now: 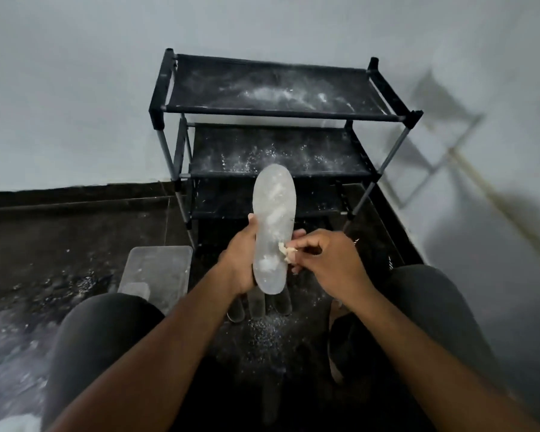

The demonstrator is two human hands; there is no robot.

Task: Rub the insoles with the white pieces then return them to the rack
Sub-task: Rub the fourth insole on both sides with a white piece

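My left hand (242, 260) grips a pale grey insole (273, 226) by its lower left edge and holds it upright, toe end up, in front of the rack. White powder streaks its face. My right hand (328, 260) pinches a small white piece (286, 252) and presses it against the insole's right edge near the heel. The black three-shelf rack (275, 110) stands against the wall just beyond; its shelves are dusted with white powder and carry no insoles that I can see. Other insoles (256, 302) lie on the floor under my hands.
A clear plastic lid or tray (159, 272) lies on the dark floor to the left of my knees. White crumbs are scattered over the floor (259, 335) between my legs. A pale wall closes the space behind and to the right of the rack.
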